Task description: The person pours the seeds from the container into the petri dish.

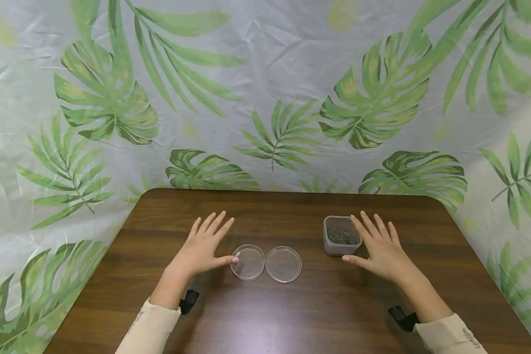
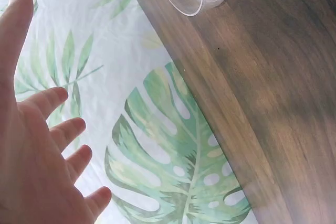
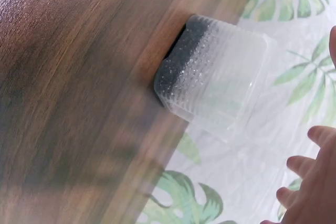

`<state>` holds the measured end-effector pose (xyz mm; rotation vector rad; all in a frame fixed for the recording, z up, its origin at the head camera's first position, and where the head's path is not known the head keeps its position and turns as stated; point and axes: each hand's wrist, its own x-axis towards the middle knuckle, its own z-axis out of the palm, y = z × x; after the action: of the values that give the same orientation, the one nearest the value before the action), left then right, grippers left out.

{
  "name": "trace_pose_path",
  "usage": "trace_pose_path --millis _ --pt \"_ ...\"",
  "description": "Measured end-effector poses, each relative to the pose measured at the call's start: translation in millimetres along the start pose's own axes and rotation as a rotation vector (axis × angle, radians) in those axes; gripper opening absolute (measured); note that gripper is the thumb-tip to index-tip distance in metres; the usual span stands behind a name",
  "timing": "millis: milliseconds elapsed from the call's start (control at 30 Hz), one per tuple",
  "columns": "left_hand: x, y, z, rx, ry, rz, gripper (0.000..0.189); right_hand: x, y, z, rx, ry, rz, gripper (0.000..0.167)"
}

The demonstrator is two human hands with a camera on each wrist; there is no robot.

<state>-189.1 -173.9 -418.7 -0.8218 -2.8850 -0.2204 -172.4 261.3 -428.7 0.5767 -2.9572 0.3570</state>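
Note:
Two clear round petri dish halves (image 1: 284,265) lie side by side on the wooden table, their rims meeting in the head view. My left hand (image 1: 202,248) is spread above the table, its thumb overlapping the left dish (image 1: 250,268) in that view. To the right, a translucent square plastic tub (image 1: 336,250) holds dark, speckled granular material (image 3: 184,61) in its lower part. My right hand (image 1: 382,253) hovers beside the tub with fingers spread, the thumb and index finger overlapping its right side in the head view. Neither hand holds anything.
The dark brown table (image 1: 265,314) has rounded far corners. Behind it hangs a pale curtain (image 1: 287,64) printed with green leaves, which also runs down both sides. Each wrist wears a black strap mount (image 1: 189,301), below cream sleeves (image 1: 150,327).

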Motion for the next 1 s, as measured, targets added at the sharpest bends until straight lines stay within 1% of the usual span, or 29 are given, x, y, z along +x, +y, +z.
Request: trace_pose_path --millis 233,433,667,800,1000 --pt "-2.2 1.1 2.8 -0.025 0.01 0.003 0.094 2.3 3.1 3.1 0.042 0.031 -0.011 0.1" --pt "-4.4 0.9 7.1 -0.041 0.043 0.006 0.094 5.2 6.6 6.2 0.087 0.066 -0.015 0.102" --pt "-6.5 0.9 15.0 -0.067 0.091 0.02 0.095 7.4 7.3 8.7 0.137 0.085 -0.01 0.102" --pt "-8.1 1.5 20.0 -0.095 0.108 0.021 0.095 8.2 9.1 11.3 0.157 0.094 -0.002 0.103" --pt "-10.5 2.9 27.3 -0.155 0.12 0.004 0.098 9.5 11.4 15.3 0.2 0.114 0.002 0.103"
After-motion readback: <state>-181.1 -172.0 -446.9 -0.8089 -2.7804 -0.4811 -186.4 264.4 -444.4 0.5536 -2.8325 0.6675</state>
